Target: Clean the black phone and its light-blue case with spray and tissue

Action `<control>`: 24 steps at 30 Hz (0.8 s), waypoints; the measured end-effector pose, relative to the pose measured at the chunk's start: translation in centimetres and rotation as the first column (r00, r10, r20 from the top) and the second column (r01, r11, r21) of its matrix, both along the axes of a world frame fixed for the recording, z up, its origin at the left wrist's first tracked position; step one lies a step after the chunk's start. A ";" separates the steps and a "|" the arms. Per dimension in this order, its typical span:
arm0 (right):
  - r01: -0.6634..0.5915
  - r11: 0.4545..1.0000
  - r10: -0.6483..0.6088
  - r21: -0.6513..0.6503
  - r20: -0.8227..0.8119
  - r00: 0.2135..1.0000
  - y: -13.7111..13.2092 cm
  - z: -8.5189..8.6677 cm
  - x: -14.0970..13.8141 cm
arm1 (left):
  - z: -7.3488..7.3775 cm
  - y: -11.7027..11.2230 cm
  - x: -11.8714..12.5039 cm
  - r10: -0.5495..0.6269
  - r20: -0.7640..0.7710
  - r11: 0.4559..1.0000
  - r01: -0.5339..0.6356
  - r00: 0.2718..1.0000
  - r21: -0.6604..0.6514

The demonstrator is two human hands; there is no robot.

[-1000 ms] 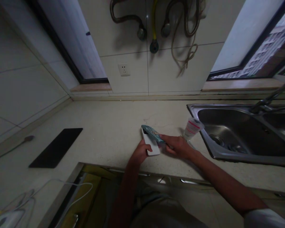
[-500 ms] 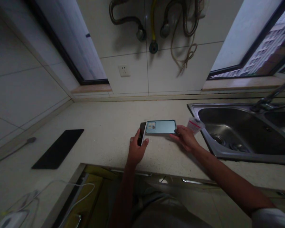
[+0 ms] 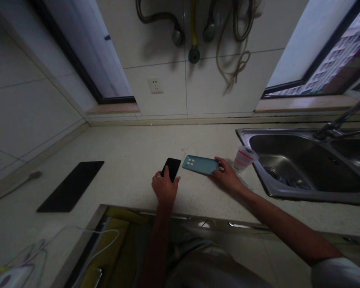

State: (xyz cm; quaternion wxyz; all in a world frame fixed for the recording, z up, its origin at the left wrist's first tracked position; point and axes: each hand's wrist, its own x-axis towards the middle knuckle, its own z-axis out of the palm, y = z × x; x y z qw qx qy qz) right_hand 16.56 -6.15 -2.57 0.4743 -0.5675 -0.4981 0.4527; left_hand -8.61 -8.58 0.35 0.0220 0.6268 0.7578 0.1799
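Note:
My left hand (image 3: pixel 164 187) grips a black phone (image 3: pixel 171 167), screen up, low over the pale countertop (image 3: pixel 132 160). My right hand (image 3: pixel 228 178) pinches the right end of a light blue phone case (image 3: pixel 200 164), which lies nearly flat just right of the phone with its camera cut-outs at the left end. Phone and case are apart, with a small gap between them.
A clear plastic cup with a red label (image 3: pixel 243 157) leans by the steel sink (image 3: pixel 306 168) on the right. A black flat slab (image 3: pixel 71 186) lies at the left. A white cable and device (image 3: pixel 15 272) sit at the bottom left. Hoses (image 3: pixel 195 32) hang on the wall.
The case came off the phone. My left hand turned the phone screen up and moved it left. My right hand lowered the blue case toward the counter.

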 end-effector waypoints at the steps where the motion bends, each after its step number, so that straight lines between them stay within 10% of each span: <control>1: 0.003 1.000 -0.004 0.009 0.067 0.998 0.0 0.2 0.1 | 0.0 0.0 0.0 0.003 -0.007 1.000 -0.003 1.000 -0.003; 12: -0.219 0.963 0.266 -0.154 0.447 0.854 -0.2 2.5 1.2 | -0.5 0.1 0.2 0.052 -0.117 0.997 -0.059 0.992 -0.053; 24: -0.417 0.871 0.406 -0.260 0.858 0.313 -1.5 4.2 0.1 | -1.6 -0.3 0.1 0.075 -0.104 0.997 -0.076 0.992 -0.006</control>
